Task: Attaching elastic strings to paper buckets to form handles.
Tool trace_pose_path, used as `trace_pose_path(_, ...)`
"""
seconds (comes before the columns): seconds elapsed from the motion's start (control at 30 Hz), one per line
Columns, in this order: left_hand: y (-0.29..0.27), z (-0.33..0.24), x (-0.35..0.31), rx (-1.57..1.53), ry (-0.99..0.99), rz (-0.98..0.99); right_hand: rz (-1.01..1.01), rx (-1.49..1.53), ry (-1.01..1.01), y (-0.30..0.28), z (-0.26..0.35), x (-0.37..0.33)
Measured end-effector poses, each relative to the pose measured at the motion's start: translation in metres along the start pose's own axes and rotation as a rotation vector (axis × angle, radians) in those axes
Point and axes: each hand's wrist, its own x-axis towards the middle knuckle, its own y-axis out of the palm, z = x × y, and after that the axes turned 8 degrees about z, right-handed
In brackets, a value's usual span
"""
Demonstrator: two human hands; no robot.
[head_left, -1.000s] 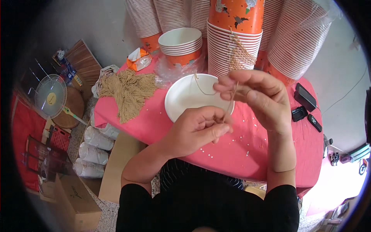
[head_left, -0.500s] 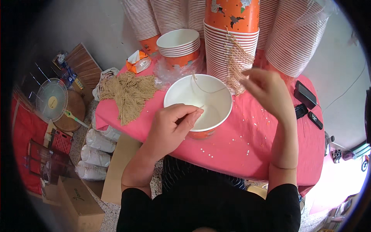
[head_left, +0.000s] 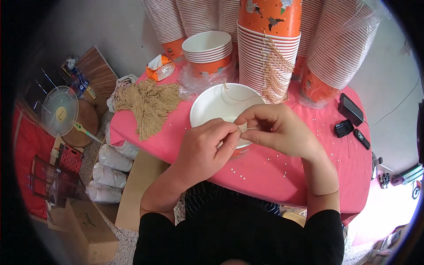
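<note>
In front of me stands a white paper bucket [head_left: 206, 106] with an orange outside, its mouth facing up. A thin tan cord [head_left: 234, 97] hangs in a curve inside its far wall. At the bucket's near rim, my left hand [head_left: 204, 148] pinches a tan cord end between thumb and fingertips. My right hand [head_left: 280, 130] meets it there, thumb and finger closed on the same small spot; the exact hold is partly hidden by the fingers. Behind is a tall stack of nested buckets [head_left: 254, 57] with loops of tan cord [head_left: 278, 73] hanging down its side.
A bundle of tan cords [head_left: 148, 106] lies at the table's left. Behind it are an orange packet [head_left: 160, 67] and a short stack of buckets [head_left: 207, 44]. Black devices [head_left: 349, 110] lie at the right edge. Small white dots are scattered on the pink cloth [head_left: 282, 185].
My right hand has come down and left from beside the tall stack to meet my left hand at the near rim. The left hand keeps its pinch.
</note>
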Motion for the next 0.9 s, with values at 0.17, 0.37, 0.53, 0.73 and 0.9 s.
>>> trace_pose_path(0.17, -0.002, 0.002, -0.001, 0.053, 0.018, 0.012, -0.062, -0.170, -0.129, -0.006, -0.001, 0.001)
trace_pose_path(0.37, -0.011, 0.006, -0.014, 0.262, 0.132, 0.018, -0.018, -0.238, -0.102, -0.019, -0.009, 0.002)
trace_pose_path(0.53, -0.006, 0.027, -0.032, 0.305, 0.090, 0.073, 0.024, -0.441, -0.198, -0.013, -0.016, 0.008)
trace_pose_path(0.73, 0.001, 0.033, -0.038, 0.324, 0.219, 0.054, 0.062, -0.487, -0.221, -0.006, -0.013, 0.006)
trace_pose_path(0.9, 0.001, 0.021, -0.041, 0.566, 0.352, 0.021, 0.076, -0.555, -0.294, -0.002, -0.004, 0.002)
